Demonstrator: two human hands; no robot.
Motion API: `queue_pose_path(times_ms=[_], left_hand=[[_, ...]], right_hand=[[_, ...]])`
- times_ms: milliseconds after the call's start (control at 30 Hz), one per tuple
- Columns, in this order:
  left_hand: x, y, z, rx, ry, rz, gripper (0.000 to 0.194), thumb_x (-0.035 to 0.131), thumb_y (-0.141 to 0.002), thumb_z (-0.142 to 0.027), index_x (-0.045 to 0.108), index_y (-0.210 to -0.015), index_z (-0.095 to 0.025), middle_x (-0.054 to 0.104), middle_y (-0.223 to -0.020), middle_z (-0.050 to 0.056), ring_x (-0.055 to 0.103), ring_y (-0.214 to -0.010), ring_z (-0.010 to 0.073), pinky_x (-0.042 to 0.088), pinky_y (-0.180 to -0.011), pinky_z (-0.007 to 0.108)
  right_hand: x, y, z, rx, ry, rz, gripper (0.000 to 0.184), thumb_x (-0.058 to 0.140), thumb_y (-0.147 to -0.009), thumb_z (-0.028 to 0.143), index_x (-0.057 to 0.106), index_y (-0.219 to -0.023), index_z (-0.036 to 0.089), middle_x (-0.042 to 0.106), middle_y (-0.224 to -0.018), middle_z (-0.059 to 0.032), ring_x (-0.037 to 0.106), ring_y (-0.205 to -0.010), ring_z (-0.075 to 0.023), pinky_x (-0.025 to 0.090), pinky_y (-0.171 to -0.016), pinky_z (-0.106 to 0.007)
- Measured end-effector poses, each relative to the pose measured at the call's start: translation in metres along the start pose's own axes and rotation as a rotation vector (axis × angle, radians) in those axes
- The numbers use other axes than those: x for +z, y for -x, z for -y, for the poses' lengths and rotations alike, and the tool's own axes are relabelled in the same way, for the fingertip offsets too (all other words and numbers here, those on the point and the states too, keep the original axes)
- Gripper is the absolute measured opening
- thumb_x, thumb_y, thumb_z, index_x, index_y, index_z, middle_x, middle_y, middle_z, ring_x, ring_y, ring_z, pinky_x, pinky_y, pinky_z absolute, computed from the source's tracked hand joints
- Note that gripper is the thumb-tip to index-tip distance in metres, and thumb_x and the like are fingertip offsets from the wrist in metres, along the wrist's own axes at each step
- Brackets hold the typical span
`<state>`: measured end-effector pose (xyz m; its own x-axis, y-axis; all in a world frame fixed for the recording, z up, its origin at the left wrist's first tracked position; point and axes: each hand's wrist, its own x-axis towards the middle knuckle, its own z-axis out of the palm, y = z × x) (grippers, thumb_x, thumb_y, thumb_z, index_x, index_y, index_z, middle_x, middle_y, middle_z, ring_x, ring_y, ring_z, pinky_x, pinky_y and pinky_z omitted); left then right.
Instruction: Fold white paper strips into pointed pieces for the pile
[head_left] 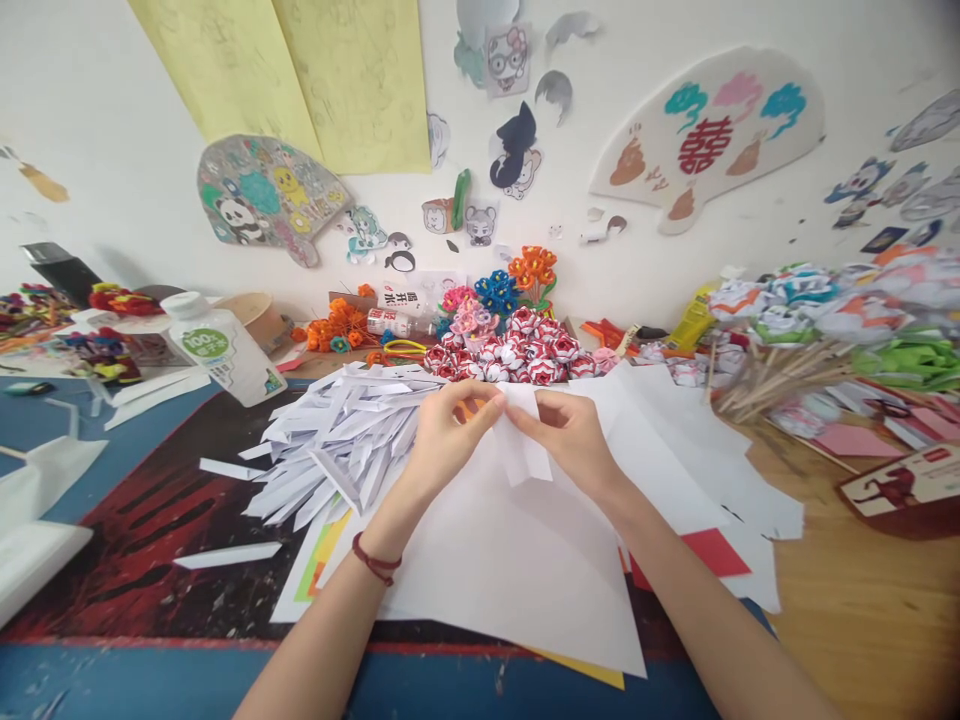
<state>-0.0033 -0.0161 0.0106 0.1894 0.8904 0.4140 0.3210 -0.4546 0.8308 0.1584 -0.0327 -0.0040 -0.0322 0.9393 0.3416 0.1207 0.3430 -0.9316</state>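
My remote view shows a bare left hand (450,425) and bare right hand (574,435), uncovered forearms (326,620), and a thin, dark red, double-stranded cord bracelet (373,562) encircling the left wrist (388,528).

near: I've open room over the white sheet (517,580), between the forearms (330,610) | left: strip pile (330,430) blocks me low beside the left hand (454,435), bottle (229,355) farther out | ahead: red-white flowers (517,350), then wall (675,265) | right: I can skim the loose sheets (660,435); stick bundle (776,382) stands beyond
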Motion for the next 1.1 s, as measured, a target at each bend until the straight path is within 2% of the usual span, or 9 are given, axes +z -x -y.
queue_pose_path(times_ms=[67, 167, 233, 300, 500, 667, 867, 1100], left_hand=[[0.000, 0.000, 0.001, 0.005, -0.026, -0.001, 0.023, 0.060, -0.082, -0.037, 0.068, -0.079, -0.016, 0.067, -0.078, 0.002, 0.055, -0.071, 0.0138, 0.040, -0.063, 0.024], [-0.001, -0.001, 0.002, -0.014, -0.016, -0.018, 0.021, 0.060, -0.082, -0.035, 0.068, -0.079, -0.015, 0.068, -0.078, 0.003, 0.056, -0.071, 0.0140, 0.040, -0.063, 0.024], [-0.002, -0.001, 0.003, -0.030, -0.007, -0.020, 0.020, 0.060, -0.082, -0.034, 0.068, -0.080, -0.015, 0.068, -0.079, 0.003, 0.056, -0.071, 0.0143, 0.039, -0.062, 0.024], [-0.003, -0.001, 0.004, -0.035, -0.010, -0.025, 0.020, 0.060, -0.081, -0.033, 0.069, -0.080, -0.015, 0.068, -0.079, 0.003, 0.055, -0.071, 0.0143, 0.039, -0.062, 0.025], [-0.001, 0.001, 0.006, -0.024, -0.017, -0.064, 0.020, 0.060, -0.082, -0.034, 0.069, -0.081, -0.016, 0.067, -0.079, 0.003, 0.051, -0.067, 0.0129, 0.036, -0.060, 0.025], [0.002, 0.003, 0.004, -0.010, -0.009, -0.077, 0.020, 0.060, -0.082, -0.034, 0.067, -0.078, -0.016, 0.064, -0.074, 0.001, 0.047, -0.063, 0.0115, 0.034, -0.058, 0.024], [0.009, 0.005, 0.004, -0.036, 0.043, -0.081, 0.026, 0.059, -0.083, -0.040, 0.061, -0.072, -0.016, 0.057, -0.067, 0.000, 0.045, -0.061, 0.0108, 0.033, -0.056, 0.024], [0.006, 0.004, 0.000, -0.008, 0.045, -0.027, 0.020, 0.056, -0.085, -0.035, 0.062, -0.079, -0.017, 0.062, -0.078, 0.001, 0.050, -0.069, 0.0117, 0.037, -0.060, 0.023]], right_hand=[[0.000, 0.000, 0.000, 0.012, -0.012, 0.016, 0.032, 0.068, -0.075, 0.040, 0.054, -0.059, 0.016, 0.050, -0.059, 0.0018, 0.046, -0.055, -0.0114, 0.036, -0.049, -0.024], [-0.001, 0.000, 0.000, 0.053, -0.091, 0.100, 0.021, 0.071, -0.073, 0.035, 0.066, -0.078, 0.015, 0.065, -0.076, -0.0033, 0.060, -0.068, -0.0178, 0.047, -0.058, -0.028], [-0.001, 0.001, -0.001, 0.084, -0.155, 0.150, 0.025, 0.072, -0.073, 0.032, 0.068, -0.092, 0.015, 0.070, -0.089, -0.0067, 0.065, -0.080, -0.0223, 0.052, -0.067, -0.032], [-0.001, 0.001, -0.001, 0.101, -0.181, 0.163, 0.029, 0.071, -0.074, 0.031, 0.068, -0.098, 0.015, 0.071, -0.095, -0.0088, 0.066, -0.087, -0.0248, 0.054, -0.074, -0.035], [-0.001, 0.001, -0.001, 0.100, -0.192, 0.157, 0.028, 0.072, -0.074, 0.029, 0.069, -0.098, 0.016, 0.071, -0.096, -0.0078, 0.067, -0.087, -0.0248, 0.054, -0.075, -0.035], [0.000, 0.001, -0.001, 0.066, -0.179, 0.130, 0.014, 0.070, -0.076, 0.030, 0.068, -0.079, 0.016, 0.068, -0.078, -0.0024, 0.065, -0.075, -0.0202, 0.052, -0.064, -0.029], [0.000, 0.001, -0.003, 0.069, -0.148, 0.103, 0.023, 0.066, -0.079, 0.037, 0.068, -0.086, 0.015, 0.067, -0.082, -0.0044, 0.063, -0.075, -0.0211, 0.049, -0.063, -0.030], [-0.001, 0.001, -0.003, 0.059, -0.104, 0.096, 0.024, 0.065, -0.079, 0.038, 0.060, -0.071, 0.016, 0.056, -0.069, -0.0007, 0.053, -0.063, -0.0150, 0.041, -0.054, -0.026]])
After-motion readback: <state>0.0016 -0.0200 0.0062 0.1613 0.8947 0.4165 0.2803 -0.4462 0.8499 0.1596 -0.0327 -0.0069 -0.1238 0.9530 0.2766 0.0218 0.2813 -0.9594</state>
